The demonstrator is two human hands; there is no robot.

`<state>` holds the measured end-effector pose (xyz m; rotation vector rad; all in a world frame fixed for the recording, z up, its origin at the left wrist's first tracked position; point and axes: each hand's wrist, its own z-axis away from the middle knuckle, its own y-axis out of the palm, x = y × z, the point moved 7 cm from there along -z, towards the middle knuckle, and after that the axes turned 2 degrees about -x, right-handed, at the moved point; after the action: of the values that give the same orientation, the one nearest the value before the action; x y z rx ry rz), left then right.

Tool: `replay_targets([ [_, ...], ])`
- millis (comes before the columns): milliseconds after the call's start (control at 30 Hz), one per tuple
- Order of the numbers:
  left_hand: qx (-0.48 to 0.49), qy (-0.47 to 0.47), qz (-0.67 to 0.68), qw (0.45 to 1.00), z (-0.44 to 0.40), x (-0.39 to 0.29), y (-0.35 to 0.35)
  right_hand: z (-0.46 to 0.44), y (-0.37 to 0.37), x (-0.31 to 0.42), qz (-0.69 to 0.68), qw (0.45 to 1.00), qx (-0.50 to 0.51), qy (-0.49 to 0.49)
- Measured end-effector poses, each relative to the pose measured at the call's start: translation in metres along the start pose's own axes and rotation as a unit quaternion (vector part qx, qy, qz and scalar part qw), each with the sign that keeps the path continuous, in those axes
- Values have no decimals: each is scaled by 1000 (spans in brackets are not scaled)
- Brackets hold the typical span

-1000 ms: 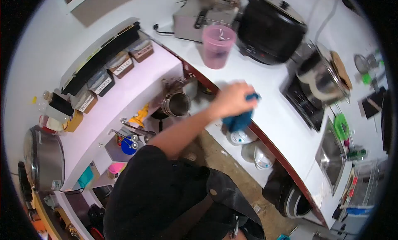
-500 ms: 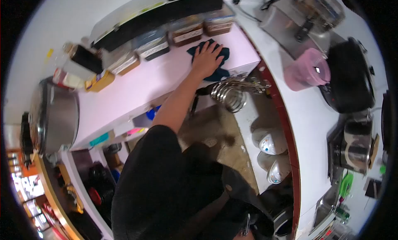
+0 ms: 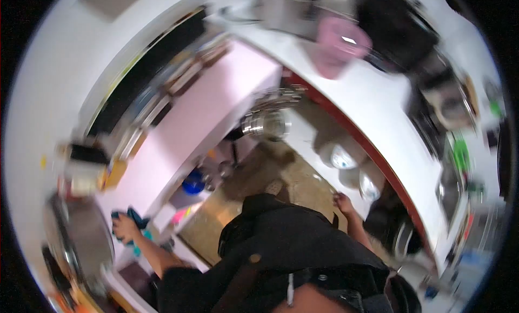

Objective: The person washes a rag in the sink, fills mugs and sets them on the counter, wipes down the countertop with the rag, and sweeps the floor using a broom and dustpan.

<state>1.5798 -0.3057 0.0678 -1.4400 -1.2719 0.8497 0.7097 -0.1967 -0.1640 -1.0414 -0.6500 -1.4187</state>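
At the left end of the pink-lit counter (image 3: 189, 113), my left hand (image 3: 127, 229) presses its fingers on a dark teal cloth (image 3: 139, 220), which bunches out around them. A large steel pot or cooker (image 3: 81, 232) stands just to the left of this hand. My right hand (image 3: 343, 203) is over the floor area on the right, in front of the low shelf. Its fingers look loosely apart, with nothing visible in them. Motion blurs the view.
Labelled containers (image 3: 184, 78) line the back of the left counter. On the white counter (image 3: 373, 102) are a pink pitcher (image 3: 340, 42), a black appliance (image 3: 397, 29) and a steel pot (image 3: 448, 102). Steel pans (image 3: 265, 124) and white bowls (image 3: 343, 156) sit below.
My left hand has moved with the cloth from the white counter to the pink-lit counter, then to its left end. My right hand has come into view. The camera view has turned.
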Motion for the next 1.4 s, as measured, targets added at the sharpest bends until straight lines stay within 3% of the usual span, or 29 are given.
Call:
replay_targets([
  [33,-56,58,21,997,13,-22,7,1,4,0,31,996,16,86],
  [67,-114,108,45,987,37,-52,-1,6,10,14,52,996,-2,78],
  [133,-106,184,71,975,89,-113,-19,31,17,30,98,991,-34,87],
  [200,-96,323,180,924,178,-167,-88,63,15,32,143,981,-52,119],
  [267,-22,503,365,783,233,-221,-106,105,5,-18,126,978,-103,134],
  [333,150,564,530,616,328,-244,-174,166,-16,-61,113,964,-163,175],
  [367,225,598,540,548,366,-267,-184,203,-27,-85,111,952,-193,208],
  [433,382,601,578,398,457,-284,-229,274,-29,-196,302,919,-253,-24],
  [467,464,588,577,328,507,-278,-260,321,-28,-226,180,929,-306,109],
  [500,462,609,559,322,551,-271,-293,377,-23,-256,8,890,-393,232],
  [533,424,655,554,289,598,-254,-335,437,-11,-279,-133,805,-487,313],
  [567,371,692,567,249,637,-261,-352,491,12,-282,-289,677,-544,402],
  [600,435,677,547,229,681,-268,-360,529,29,-281,-325,619,-574,426],
  [667,350,740,555,148,772,-270,-380,597,82,-310,-403,519,-615,435],
  [700,329,799,494,98,824,-276,-378,619,117,-329,-441,478,-631,423],
  [733,347,832,418,112,876,-276,-366,627,144,-333,-464,458,-633,416],
  [767,297,889,328,113,939,-310,-330,632,171,-331,-484,440,-636,408],
  [800,166,932,246,209,968,-282,-319,637,200,-333,-503,422,-639,401],
  [867,20,891,244,381,1009,-228,-327,621,259,-348,-538,421,-618,389],
  [933,6,912,227,341,1072,-188,-332,572,332,-384,-561,538,-543,318],
  [967,-15,923,235,304,1099,-156,-336,546,347,-372,-613,508,-527,298],
  [1033,-34,943,253,215,1153,-95,-344,514,325,-364,-613,521,-532,264],
  [1067,-44,950,255,174,1177,-62,-350,502,297,-368,-560,563,-553,251],
  [1133,-57,953,292,53,1219,-5,-359,474,247,-376,-449,634,-589,225],
  [1200,40,943,311,-110,1251,42,-382,445,194,-374,-332,684,-617,202],
  [1300,246,901,324,-152,1303,62,-430,466,88,-328,-340,655,-596,317],
  [1333,290,881,337,-162,1322,68,-448,474,59,-308,-564,409,-630,343],
  [1367,315,853,365,-199,1335,81,-471,494,1,-273,-504,446,-659,335],
  [1400,349,838,356,-221,1353,93,-490,503,-23,-287,-460,484,-659,345],
])
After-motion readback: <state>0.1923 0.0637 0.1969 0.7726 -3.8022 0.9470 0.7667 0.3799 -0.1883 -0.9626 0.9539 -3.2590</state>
